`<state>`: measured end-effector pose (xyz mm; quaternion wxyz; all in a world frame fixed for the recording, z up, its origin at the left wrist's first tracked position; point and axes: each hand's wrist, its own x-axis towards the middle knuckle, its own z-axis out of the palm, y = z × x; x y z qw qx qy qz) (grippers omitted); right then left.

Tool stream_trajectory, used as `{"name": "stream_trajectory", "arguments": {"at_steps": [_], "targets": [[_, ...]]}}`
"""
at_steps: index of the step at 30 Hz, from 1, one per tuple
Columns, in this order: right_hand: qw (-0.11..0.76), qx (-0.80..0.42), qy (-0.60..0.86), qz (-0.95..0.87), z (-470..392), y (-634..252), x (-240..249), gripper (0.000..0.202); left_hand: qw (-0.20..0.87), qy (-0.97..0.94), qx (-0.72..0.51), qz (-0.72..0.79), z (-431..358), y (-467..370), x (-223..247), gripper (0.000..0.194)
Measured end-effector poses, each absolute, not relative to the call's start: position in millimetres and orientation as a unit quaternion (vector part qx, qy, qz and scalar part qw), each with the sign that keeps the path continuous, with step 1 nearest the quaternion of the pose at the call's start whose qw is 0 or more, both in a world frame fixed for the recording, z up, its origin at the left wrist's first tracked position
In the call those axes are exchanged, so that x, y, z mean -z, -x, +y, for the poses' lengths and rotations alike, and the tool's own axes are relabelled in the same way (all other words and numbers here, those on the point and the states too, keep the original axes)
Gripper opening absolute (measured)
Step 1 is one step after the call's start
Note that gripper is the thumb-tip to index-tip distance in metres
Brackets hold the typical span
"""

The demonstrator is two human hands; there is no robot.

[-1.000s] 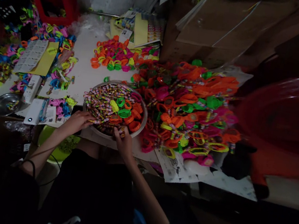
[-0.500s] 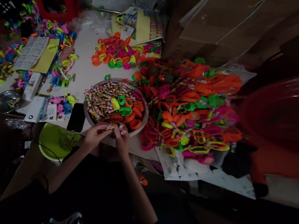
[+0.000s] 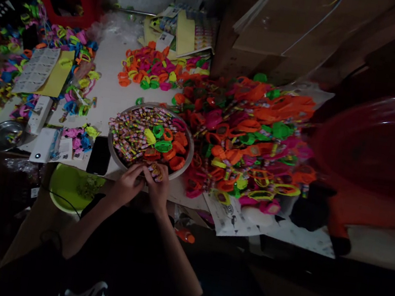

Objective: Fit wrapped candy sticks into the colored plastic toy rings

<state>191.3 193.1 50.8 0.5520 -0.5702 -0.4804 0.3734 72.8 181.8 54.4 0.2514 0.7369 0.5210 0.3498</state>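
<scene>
Both hands meet over the near rim of a round metal bowl (image 3: 188,159). My right hand (image 3: 158,191) is closed around several small wrapped candies (image 3: 155,172) in printed wrappers. Beside it, my left hand (image 3: 127,186) is pinched against the end of the same candies; its fingertips are partly hidden. Inside the bowl, a heap of similar wrapped candies (image 3: 129,129) fills the left side. Orange, green and yellow plastic toy watches (image 3: 163,146) lie on the right side of the bowl.
A large pile of colourful toy watches with candies (image 3: 252,136) spreads right of the bowl. A black phone (image 3: 99,155), a white power bank (image 3: 43,144) and a small metal dish (image 3: 5,135) lie left. Below the table edge stands a green basin (image 3: 63,189); a red tub (image 3: 377,146) is at right.
My hands have drawn closer together, and the right hand has turned so the candies show more. The whole view has shifted slightly; the bowl and piles look the same.
</scene>
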Motion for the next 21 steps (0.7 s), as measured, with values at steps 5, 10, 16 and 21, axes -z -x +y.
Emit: {"name": "stream_trajectory", "arguments": {"at_steps": [5,10,16,21], "targets": [[0.569,-0.338,0.61,-0.436,201.1,-214.7,-46.0,0.027,0.123,-0.734,-0.29,0.602,201.6,-54.7,-55.9,0.033],[0.555,-0.378,0.626,-0.397,206.0,-229.9,-47.9,0.029,0.044,-0.734,-0.157,0.659,224.7,-51.4,-59.2,0.027],[0.557,-0.421,0.593,-0.401,204.0,-228.8,-44.2,0.023,0.039,-0.747,-0.107,0.655,237.4,-65.7,-58.4,0.023],[0.566,-0.423,0.589,-0.392,203.0,-227.7,-37.3,0.029,0.048,-0.755,-0.083,0.649,240.7,-73.0,-60.3,0.02]]}}
